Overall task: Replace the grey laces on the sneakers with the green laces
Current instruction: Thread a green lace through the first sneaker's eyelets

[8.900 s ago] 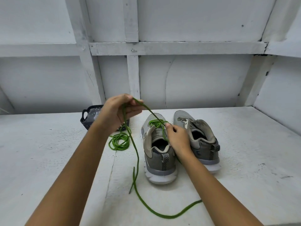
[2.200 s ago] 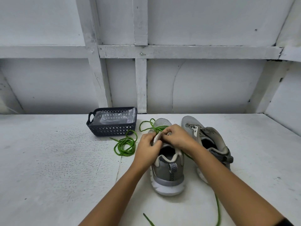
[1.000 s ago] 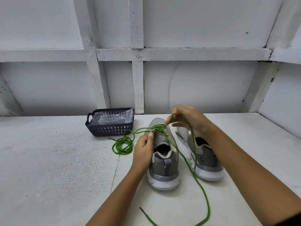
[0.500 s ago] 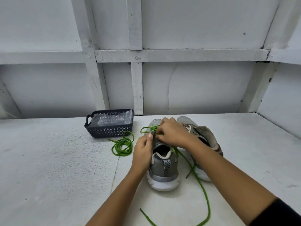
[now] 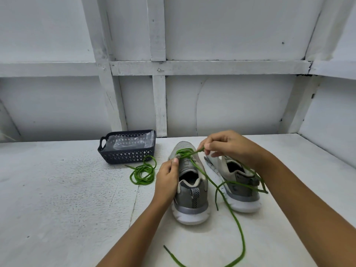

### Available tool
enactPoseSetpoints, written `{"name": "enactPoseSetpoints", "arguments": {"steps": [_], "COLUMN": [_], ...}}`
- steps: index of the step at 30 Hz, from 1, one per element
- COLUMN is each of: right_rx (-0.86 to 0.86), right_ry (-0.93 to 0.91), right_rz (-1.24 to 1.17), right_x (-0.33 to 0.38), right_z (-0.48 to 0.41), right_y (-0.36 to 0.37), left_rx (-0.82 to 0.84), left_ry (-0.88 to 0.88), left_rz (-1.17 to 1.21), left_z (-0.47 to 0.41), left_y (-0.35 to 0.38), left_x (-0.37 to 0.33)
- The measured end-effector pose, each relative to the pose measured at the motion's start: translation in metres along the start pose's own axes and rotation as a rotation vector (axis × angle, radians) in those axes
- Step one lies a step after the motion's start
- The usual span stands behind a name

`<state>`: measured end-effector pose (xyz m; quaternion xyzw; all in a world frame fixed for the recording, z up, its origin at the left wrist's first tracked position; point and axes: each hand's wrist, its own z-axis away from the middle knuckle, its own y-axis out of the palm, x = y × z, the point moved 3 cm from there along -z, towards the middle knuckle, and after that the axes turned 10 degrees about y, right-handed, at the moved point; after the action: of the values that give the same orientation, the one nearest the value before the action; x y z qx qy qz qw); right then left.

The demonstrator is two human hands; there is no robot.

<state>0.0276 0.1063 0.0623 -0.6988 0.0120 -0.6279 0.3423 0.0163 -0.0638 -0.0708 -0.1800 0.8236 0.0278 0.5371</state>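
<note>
Crossing the front eyelets of the near sneaker at frame centre, the green lace runs to the right hand, which pinches it, and trails to the lower edge. The left hand grips this sneaker's side. A 2nd sneaker stands right; a coiled lace and dark basket sit left.

The right hand hides the toe of the right sneaker. The left hand covers one side of the left sneaker. Which eyelet the lace enters between the hands is too small to tell. Nearer than the hands, it runs off the bottom edge.
</note>
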Motion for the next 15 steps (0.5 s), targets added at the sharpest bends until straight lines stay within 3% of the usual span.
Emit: {"name": "enactPoseSetpoints", "arguments": {"steps": [2, 7, 9, 12, 15], "right_rx": [-0.056, 0.008, -0.002, -0.055, -0.111], "right_ry": [0.071, 0.259, 0.251, 0.226, 0.222], "right_rz": [-0.123, -0.957, -1.183, -1.338, -1.385], "right_x": [0.008, 0.042, 0.058, 0.075, 0.077], "right_z": [-0.001, -0.017, -0.026, -0.042, -0.057], "right_y": [0.004, 0.009, 0.010, 0.014, 0.014], "left_rx": [0.032, -0.055, -0.035, 0.245, 0.473], "left_ry": [0.009, 0.224, 0.310, 0.238, 0.205], "left_rz": [-0.037, -0.282, -0.190, 0.156, 0.195], "left_z": [-0.001, -0.004, -0.002, 0.004, 0.012], "left_y": [-0.001, -0.012, -0.012, -0.002, 0.006], "left_x": [-0.002, -0.031, -0.055, -0.085, -0.099]}}
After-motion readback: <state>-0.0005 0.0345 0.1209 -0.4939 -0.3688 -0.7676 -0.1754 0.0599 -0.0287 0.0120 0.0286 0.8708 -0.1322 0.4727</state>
